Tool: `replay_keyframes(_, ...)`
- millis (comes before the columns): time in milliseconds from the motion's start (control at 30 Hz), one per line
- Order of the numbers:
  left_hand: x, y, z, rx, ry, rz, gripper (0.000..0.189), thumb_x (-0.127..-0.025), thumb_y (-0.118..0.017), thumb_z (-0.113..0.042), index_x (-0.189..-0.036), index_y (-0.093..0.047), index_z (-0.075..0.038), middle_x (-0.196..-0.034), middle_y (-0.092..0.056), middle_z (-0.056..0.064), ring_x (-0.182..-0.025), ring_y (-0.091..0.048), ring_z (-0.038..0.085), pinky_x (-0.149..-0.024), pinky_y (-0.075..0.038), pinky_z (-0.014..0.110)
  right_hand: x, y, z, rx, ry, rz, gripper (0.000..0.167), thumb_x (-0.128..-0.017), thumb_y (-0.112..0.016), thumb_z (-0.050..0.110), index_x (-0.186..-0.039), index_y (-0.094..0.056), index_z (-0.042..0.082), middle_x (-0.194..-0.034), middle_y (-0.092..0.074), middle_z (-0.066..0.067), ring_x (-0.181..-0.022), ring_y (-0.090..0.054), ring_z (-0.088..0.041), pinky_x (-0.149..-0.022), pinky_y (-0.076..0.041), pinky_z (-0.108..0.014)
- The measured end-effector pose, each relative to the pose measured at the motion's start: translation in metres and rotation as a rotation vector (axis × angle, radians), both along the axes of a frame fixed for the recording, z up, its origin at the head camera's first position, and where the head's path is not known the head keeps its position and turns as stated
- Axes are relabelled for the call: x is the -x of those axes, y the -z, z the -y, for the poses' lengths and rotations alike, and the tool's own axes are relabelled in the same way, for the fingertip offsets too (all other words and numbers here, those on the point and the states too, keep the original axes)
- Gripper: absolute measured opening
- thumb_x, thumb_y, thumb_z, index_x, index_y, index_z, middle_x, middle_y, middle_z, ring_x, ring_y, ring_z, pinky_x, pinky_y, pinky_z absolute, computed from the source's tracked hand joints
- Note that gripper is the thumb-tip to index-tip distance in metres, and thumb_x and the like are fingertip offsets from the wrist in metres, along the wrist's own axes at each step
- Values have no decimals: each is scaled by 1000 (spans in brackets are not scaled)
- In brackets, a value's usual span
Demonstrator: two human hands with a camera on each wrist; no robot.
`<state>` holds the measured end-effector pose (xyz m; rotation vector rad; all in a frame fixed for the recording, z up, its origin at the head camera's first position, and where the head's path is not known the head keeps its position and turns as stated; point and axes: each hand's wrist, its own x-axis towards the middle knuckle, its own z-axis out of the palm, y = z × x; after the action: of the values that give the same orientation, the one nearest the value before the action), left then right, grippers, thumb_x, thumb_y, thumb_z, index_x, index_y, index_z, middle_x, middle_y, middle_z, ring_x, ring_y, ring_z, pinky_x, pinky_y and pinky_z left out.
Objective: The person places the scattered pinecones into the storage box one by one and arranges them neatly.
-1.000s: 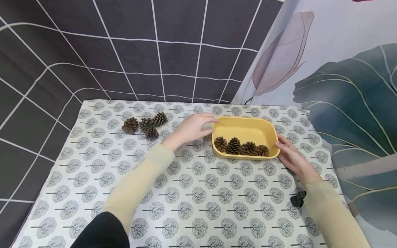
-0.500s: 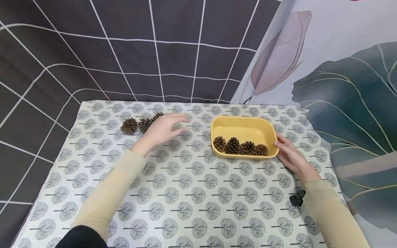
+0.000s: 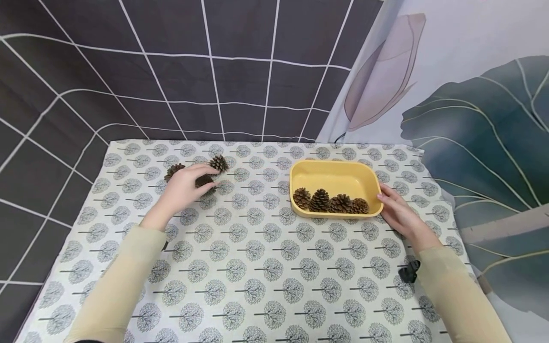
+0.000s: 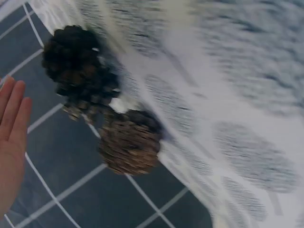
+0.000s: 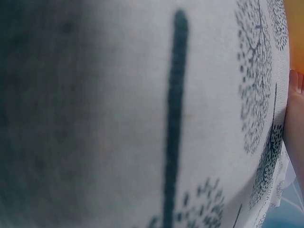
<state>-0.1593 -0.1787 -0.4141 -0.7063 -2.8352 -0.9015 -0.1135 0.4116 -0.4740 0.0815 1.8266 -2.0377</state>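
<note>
My left hand (image 3: 182,190) is over a loose group of brown pine cones at the left of the cloth, thumb and fingers spread. One pine cone (image 3: 205,182) shows in the gap between thumb and fingers; whether it is touched cannot be told. Another pine cone (image 3: 218,163) lies just beyond the fingertips. In the left wrist view the hand (image 4: 12,152) has straight fingers, apart from the pine cones (image 4: 130,142). At the right, my right hand (image 3: 399,212) holds the end of a yellow box (image 3: 336,174), a fingertip on its rim. Several pine cones (image 3: 320,200) line the box's near side.
A white cloth (image 3: 257,267) printed with grey trees covers the table. Dark tiled-pattern fabric (image 3: 240,81) stands behind and at the left; a leaf-print curtain (image 3: 480,133) hangs at the right. A small black device (image 3: 409,271) sits at the right wrist.
My left hand has left the side of the yellow box and moved left to the pine cones on the cloth. The right hand stays at the box's end.
</note>
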Motion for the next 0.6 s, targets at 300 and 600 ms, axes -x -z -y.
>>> replay_keyframes(300,-14,19,28,-28,-114,50,41,-95,-78,-8,-134,-68,-2,-142,-66,24,-130,-62,47,-118,-44,66,0,4,0,94,-4,-64,61,-113,-46,11,-168,-20,12,-169,-32,-6,-127,-59,3,-109,-48,-9)
replay_keyframes(600,-15,29,34,-6,-106,15,44,-93,-80,-8,-134,-67,-1,-140,-66,25,-79,-72,36,-106,-55,63,-1,5,0,96,4,-57,61,-113,-45,10,-168,-20,13,-170,-29,-7,-126,-59,4,-108,-49,-9)
